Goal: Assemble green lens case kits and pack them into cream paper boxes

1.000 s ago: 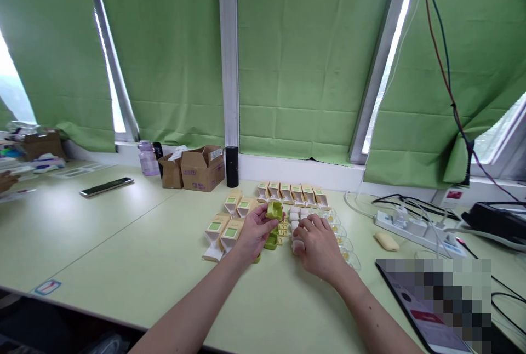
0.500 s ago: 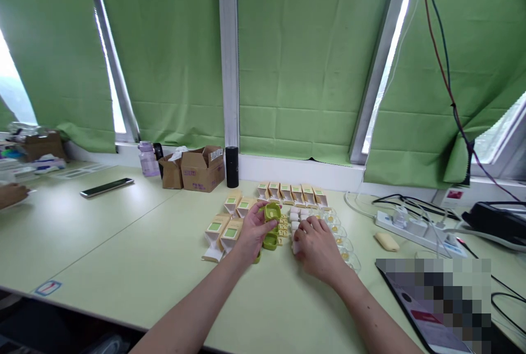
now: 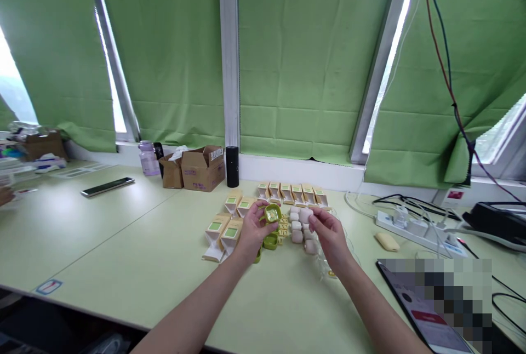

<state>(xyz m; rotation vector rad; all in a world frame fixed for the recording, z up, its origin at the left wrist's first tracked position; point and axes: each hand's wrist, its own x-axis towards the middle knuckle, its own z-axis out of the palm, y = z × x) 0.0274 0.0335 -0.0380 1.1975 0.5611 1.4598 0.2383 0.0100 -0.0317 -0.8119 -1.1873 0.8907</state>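
My left hand point(image 3: 250, 236) is closed on a small green square case point(image 3: 273, 212), its open side tilted toward me. Between the fingertips of my right hand point(image 3: 332, 238) is a white rounded block point(image 3: 305, 215), held a short way right of the case. More green cases point(image 3: 270, 241) lie below my left hand. Small yellow pieces point(image 3: 283, 226) stand in rows between the hands. Several white rounded blocks point(image 3: 296, 237) rest on the table beside my right hand. Clear plastic pieces with yellow centres point(image 3: 331, 273) lie under and around that hand, partly hidden.
Small open cartons point(image 3: 216, 227) stand left of my left hand, and a row of cartons point(image 3: 285, 194) behind. Farther back are a cardboard box point(image 3: 203, 170) and a black cylinder point(image 3: 232, 166). A power strip point(image 3: 419, 233), cables and a tablet point(image 3: 423, 310) lie right.
My right hand has lifted a white block from the group and turned, bringing it up nearer the green case. My left hand stays nearly still with the case.
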